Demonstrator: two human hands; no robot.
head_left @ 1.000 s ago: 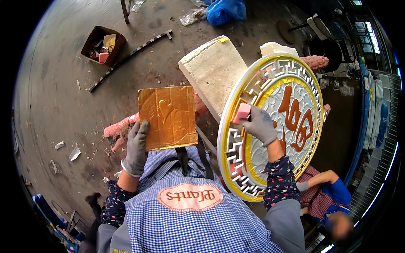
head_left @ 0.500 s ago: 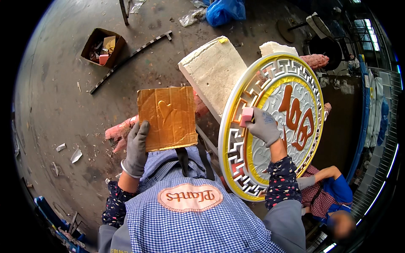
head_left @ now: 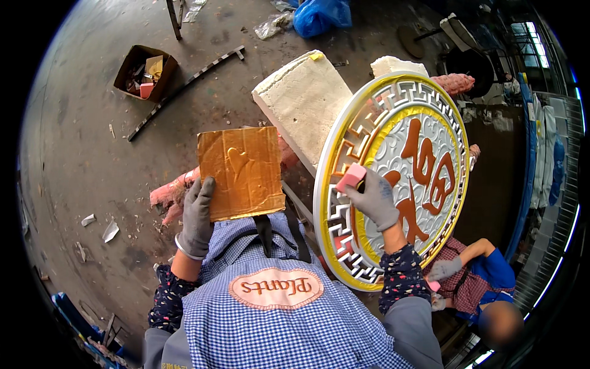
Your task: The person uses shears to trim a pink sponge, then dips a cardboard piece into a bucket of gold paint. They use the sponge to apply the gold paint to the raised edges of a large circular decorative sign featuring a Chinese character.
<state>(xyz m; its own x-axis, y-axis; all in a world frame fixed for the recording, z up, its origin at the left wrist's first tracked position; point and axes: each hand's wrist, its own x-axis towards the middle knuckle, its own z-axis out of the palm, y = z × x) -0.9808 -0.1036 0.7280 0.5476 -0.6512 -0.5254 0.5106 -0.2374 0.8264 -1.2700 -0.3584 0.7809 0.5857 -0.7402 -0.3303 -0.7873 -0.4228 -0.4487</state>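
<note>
My gloved left hand [head_left: 198, 212] grips the left edge of a square cardboard piece [head_left: 241, 175], whose face is coated with glossy orange-brown paint. Between the thumb and fingers of my gloved right hand [head_left: 376, 200] is a pink sponge block [head_left: 351, 177]. The sponge is at the left rim of a large round carved panel [head_left: 402, 178], by its white fretwork border. Yellow rings, a grey-white patterned centre and raised brown characters mark the panel. Part of the fretwork near the sponge is brown. Whether the sponge touches the panel I cannot tell.
Pale foam slabs [head_left: 304, 101] and pink wrapped rolls [head_left: 175, 192] lie under and beside the panel. A cardboard box [head_left: 145, 74] of scraps and a striped bar [head_left: 184, 92] are on the floor. At lower right a gloved co-worker [head_left: 485, 270] holds a pink piece near the panel's edge.
My right hand has moved slightly left and down along the rim with the sponge, which is now tilted. The co-worker's hand has shifted and a pink piece shows in it.
</note>
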